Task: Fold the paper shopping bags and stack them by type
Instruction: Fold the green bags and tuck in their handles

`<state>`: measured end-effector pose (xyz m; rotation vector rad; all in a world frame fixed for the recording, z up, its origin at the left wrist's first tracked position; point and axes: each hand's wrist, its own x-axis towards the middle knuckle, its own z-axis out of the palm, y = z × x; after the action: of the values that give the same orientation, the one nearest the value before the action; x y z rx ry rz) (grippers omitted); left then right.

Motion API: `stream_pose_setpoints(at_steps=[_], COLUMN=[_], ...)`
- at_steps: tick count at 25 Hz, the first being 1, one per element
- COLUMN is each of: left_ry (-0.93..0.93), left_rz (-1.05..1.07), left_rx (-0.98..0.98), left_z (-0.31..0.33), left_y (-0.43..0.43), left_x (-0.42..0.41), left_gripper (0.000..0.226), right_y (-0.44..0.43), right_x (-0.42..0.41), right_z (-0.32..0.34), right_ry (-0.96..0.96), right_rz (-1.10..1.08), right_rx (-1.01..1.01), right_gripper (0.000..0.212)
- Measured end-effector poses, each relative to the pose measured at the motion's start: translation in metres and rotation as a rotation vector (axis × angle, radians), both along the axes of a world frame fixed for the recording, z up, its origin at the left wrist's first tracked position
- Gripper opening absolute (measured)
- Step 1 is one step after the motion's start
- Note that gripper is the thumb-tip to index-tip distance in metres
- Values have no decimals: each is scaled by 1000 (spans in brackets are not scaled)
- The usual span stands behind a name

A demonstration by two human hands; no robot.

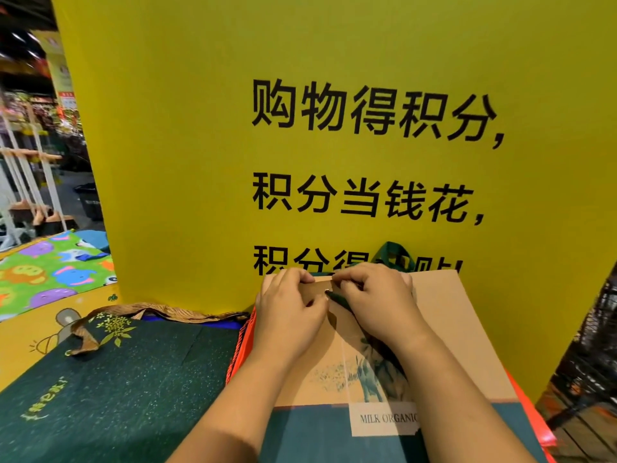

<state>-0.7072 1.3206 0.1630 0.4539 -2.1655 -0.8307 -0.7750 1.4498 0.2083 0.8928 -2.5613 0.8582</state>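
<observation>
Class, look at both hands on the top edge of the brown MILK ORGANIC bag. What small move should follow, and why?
Probably lay the green handle loop flat against the brown bag. It sticks up behind the top edge, where the left hand pinches the paper and the right hand pinches a green cord; the bag lies flat on the orange bags.
</observation>
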Motion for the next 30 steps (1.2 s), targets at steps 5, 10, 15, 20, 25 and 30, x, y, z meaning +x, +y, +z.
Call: stream_pose_setpoints(at_steps=[5,10,15,20,25,30], left_ry=[38,107,191,177,218,279], left_rz=[57,18,-23,-11,-10,30], left_rx=[-102,-140,-216,-246,-280,-421], left_z=[-1,-2,-7,-12,-13,-13], left_y=[2,1,3,2,1,2], left_x=[-1,3,9,8,6,5], left_gripper=[35,36,39,40,34,30], right_y=[7,10,8,6,0,0], right_x=[8,8,1,4,7,5], right_z=[11,16,11,9,2,6], right_ry=[-6,143,187,239,187,39], right_rz=[-42,-78,84,192,119,141], right_rx=[-70,15,200,303,216,85], right_gripper=[32,25,22,20,6,12])
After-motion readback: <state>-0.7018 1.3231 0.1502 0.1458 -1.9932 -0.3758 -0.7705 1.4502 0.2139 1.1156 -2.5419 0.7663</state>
